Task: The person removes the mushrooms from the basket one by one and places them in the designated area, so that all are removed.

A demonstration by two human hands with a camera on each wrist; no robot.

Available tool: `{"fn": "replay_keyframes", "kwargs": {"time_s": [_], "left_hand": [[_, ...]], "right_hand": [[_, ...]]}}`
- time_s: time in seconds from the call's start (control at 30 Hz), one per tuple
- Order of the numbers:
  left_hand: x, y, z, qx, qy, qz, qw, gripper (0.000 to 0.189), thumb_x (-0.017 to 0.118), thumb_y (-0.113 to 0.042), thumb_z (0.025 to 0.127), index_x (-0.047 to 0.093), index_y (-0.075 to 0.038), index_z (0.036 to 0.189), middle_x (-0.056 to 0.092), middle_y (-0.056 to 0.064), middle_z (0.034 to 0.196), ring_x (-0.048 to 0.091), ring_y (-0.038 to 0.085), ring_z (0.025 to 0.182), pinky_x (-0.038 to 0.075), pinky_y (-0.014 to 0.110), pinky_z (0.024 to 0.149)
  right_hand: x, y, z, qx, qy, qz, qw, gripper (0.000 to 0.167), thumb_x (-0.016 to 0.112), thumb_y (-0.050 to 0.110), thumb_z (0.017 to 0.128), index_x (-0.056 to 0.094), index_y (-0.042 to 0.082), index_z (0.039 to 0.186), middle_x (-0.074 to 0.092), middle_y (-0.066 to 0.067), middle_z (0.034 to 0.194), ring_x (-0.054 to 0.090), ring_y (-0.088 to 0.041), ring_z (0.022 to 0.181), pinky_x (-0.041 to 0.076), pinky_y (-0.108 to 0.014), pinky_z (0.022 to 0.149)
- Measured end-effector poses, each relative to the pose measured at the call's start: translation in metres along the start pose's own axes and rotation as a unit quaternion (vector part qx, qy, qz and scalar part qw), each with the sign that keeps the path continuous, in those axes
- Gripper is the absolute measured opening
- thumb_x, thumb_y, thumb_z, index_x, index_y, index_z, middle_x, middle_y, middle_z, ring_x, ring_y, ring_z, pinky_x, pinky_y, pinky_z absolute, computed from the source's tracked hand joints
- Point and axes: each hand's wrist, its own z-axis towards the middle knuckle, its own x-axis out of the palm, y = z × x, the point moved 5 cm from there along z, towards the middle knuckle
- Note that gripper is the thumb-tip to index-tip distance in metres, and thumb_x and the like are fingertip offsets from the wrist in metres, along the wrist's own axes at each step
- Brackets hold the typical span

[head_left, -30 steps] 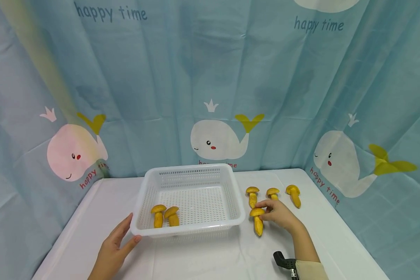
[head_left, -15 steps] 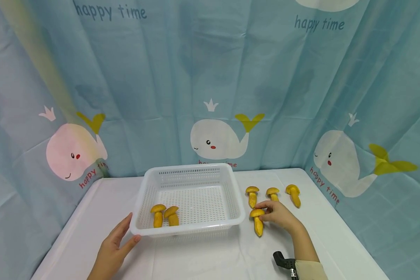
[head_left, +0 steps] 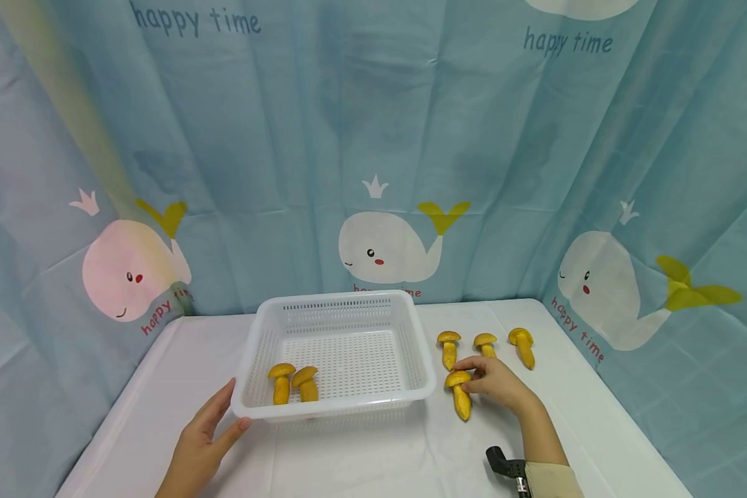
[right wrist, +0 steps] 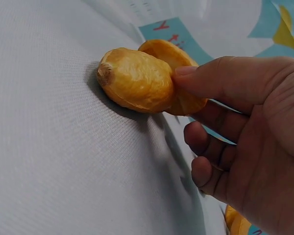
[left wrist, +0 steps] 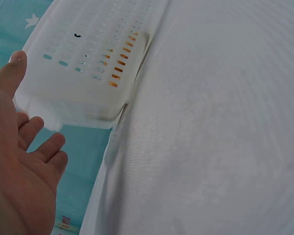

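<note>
A white perforated plastic basket (head_left: 339,411) stands on the table, with two yellow mushrooms (head_left: 281,384) lying inside at its front left. My left hand (head_left: 196,443) rests at the basket's front left corner, fingers relaxed, thumb and index finger by the rim. In the left wrist view, the thumb (left wrist: 14,73) is against the basket's edge, the other fingers loosely bent. To the right of the basket, my right hand (head_left: 498,382) pinches a yellow mushroom (head_left: 461,401) by its cap between thumb and fingers. Its brownish stem end faces the camera in the right wrist view.
Three more yellow mushrooms lie behind my right hand: one by the basket (head_left: 449,351), one partly hidden (head_left: 485,342), one farther right (head_left: 523,348). A white cloth covers the table (head_left: 348,463). A blue curtain (head_left: 299,173) printed with whales hangs behind and at both sides.
The pinched mushroom's stem end has swung slightly to the right. Both hands and the basket stay almost where they were.
</note>
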Motion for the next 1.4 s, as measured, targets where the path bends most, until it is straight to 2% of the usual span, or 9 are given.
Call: {"fn": "replay_keyframes", "kwargs": {"time_s": [0.23, 0.47, 0.53, 0.63, 0.7, 0.77, 0.87, 1.2, 1.4], "left_hand": [[0.0, 0.001, 0.0, 0.0, -0.002, 0.003, 1.0, 0.078, 0.074, -0.041, 0.094, 0.038, -0.018, 0.16, 0.04, 0.01, 0.161, 0.043, 0.045, 0.142, 0.04, 0.055, 0.104], [-0.001, 0.001, 0.0, -0.005, -0.001, 0.012, 0.9999, 0.078, 0.073, -0.043, 0.094, 0.037, -0.022, 0.16, 0.041, 0.007, 0.161, 0.044, 0.041, 0.143, 0.045, 0.029, 0.104], [-0.001, 0.0, 0.0, -0.006, 0.0, 0.01, 0.9999, 0.079, 0.073, -0.043, 0.094, 0.036, -0.022, 0.161, 0.04, 0.008, 0.161, 0.043, 0.042, 0.143, 0.045, 0.041, 0.105], [-0.001, -0.002, 0.0, -0.006, 0.001, 0.009, 0.9999, 0.079, 0.073, -0.043, 0.095, 0.036, -0.022, 0.161, 0.04, 0.008, 0.161, 0.044, 0.042, 0.142, 0.043, 0.047, 0.105], [-0.002, -0.003, -0.001, -0.002, 0.001, 0.006, 1.0, 0.078, 0.073, -0.042, 0.095, 0.036, -0.022, 0.161, 0.04, 0.009, 0.161, 0.043, 0.043, 0.142, 0.044, 0.04, 0.107], [-0.002, -0.003, -0.001, 0.001, 0.001, 0.006, 1.0, 0.078, 0.074, -0.041, 0.095, 0.036, -0.024, 0.161, 0.041, 0.008, 0.161, 0.044, 0.042, 0.142, 0.044, 0.023, 0.105], [-0.003, -0.003, -0.001, 0.002, 0.001, 0.008, 1.0, 0.078, 0.074, -0.041, 0.094, 0.036, -0.026, 0.161, 0.041, 0.007, 0.161, 0.044, 0.041, 0.142, 0.032, 0.002, 0.096], [-0.003, -0.002, -0.001, 0.008, -0.003, 0.006, 0.9999, 0.077, 0.074, -0.038, 0.095, 0.036, -0.026, 0.16, 0.042, 0.006, 0.161, 0.046, 0.041, 0.14, 0.031, -0.001, 0.094], [-0.002, -0.002, -0.001, 0.008, -0.003, 0.007, 0.9999, 0.078, 0.074, -0.039, 0.094, 0.036, -0.027, 0.161, 0.041, 0.007, 0.161, 0.045, 0.041, 0.141, 0.032, 0.001, 0.095]], "right_hand": [[-0.001, 0.002, -0.001, -0.004, 0.004, -0.003, 1.0, 0.038, 0.083, 0.008, 0.083, 0.074, 0.014, 0.119, 0.063, -0.006, 0.097, 0.049, -0.023, 0.089, 0.045, -0.028, 0.068], [-0.005, 0.004, -0.002, -0.008, 0.0, -0.014, 0.9999, 0.038, 0.085, 0.01, 0.082, 0.074, 0.015, 0.118, 0.065, -0.005, 0.098, 0.051, -0.023, 0.089, 0.047, -0.03, 0.069], [-0.007, 0.007, -0.004, -0.01, -0.002, -0.02, 0.9997, 0.039, 0.084, 0.012, 0.082, 0.074, 0.015, 0.12, 0.064, -0.006, 0.097, 0.051, -0.023, 0.089, 0.046, -0.031, 0.069], [-0.011, 0.012, -0.007, -0.023, 0.0, -0.028, 0.9993, 0.041, 0.083, 0.013, 0.084, 0.073, 0.013, 0.123, 0.062, -0.009, 0.094, 0.051, -0.023, 0.087, 0.046, -0.03, 0.068], [-0.014, 0.017, -0.009, -0.035, -0.003, -0.031, 0.9989, 0.041, 0.082, 0.012, 0.085, 0.072, 0.011, 0.125, 0.061, -0.009, 0.094, 0.051, -0.023, 0.086, 0.045, -0.03, 0.066], [-0.017, 0.023, -0.012, -0.043, -0.007, -0.032, 0.9985, 0.042, 0.08, 0.011, 0.086, 0.071, 0.01, 0.126, 0.06, -0.009, 0.095, 0.051, -0.023, 0.087, 0.045, -0.03, 0.065], [-0.021, 0.032, -0.015, -0.044, -0.018, -0.034, 0.9983, 0.041, 0.08, 0.013, 0.086, 0.072, 0.012, 0.126, 0.06, -0.009, 0.098, 0.05, -0.024, 0.089, 0.045, -0.031, 0.065], [-0.028, 0.059, -0.027, -0.082, -0.044, -0.035, 0.995, 0.035, 0.079, 0.014, 0.089, 0.073, 0.023, 0.122, 0.067, -0.001, 0.123, 0.059, -0.027, 0.107, 0.054, -0.033, 0.084], [-0.03, 0.071, -0.033, -0.104, -0.052, -0.028, 0.9928, 0.032, 0.077, 0.016, 0.092, 0.072, 0.025, 0.122, 0.068, -0.001, 0.125, 0.059, -0.027, 0.109, 0.054, -0.035, 0.087]]}}
